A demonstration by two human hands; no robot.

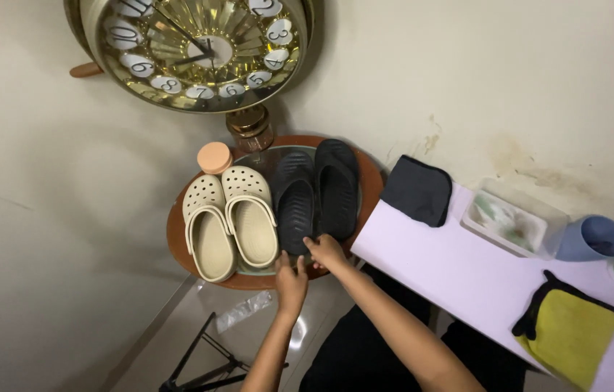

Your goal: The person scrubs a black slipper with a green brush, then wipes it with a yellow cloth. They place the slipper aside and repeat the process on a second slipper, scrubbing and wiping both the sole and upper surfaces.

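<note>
- I am watching both hands reaching to the near edge of a small round tabletop [176,232] standing against the wall.
- The right hand [326,251] is resting its fingers on the heel of the left black sandal [295,202]; fingers are curled loosely, touching rather than gripping it, as far as I can tell.
- The left hand [291,279] is sitting just below the tabletop rim, fingers half open and pointing up at the same heel; it is holding nothing that I can see.
- The black sandals are lying side by side, toes to the wall, the right one [337,187] touching the left.
- Just beside them, a pair of cream clogs [231,221] is lying the same way, with a peach-coloured lid [214,157] behind.
- I am judging the sandals to be light, moulded rubber: bendy, ribbed on the footbed, not fragile, not very slippery.
- The heel edge is looking like the best hold, pinched between thumb and fingers; a strap would do too.
- To the right, a white tabletop [452,265] is carrying a dark pouch [417,190], a clear tray [512,220], a blue cup [594,238] and a yellow cloth [570,335].
- A gold clock [194,51] is hanging above.
</note>
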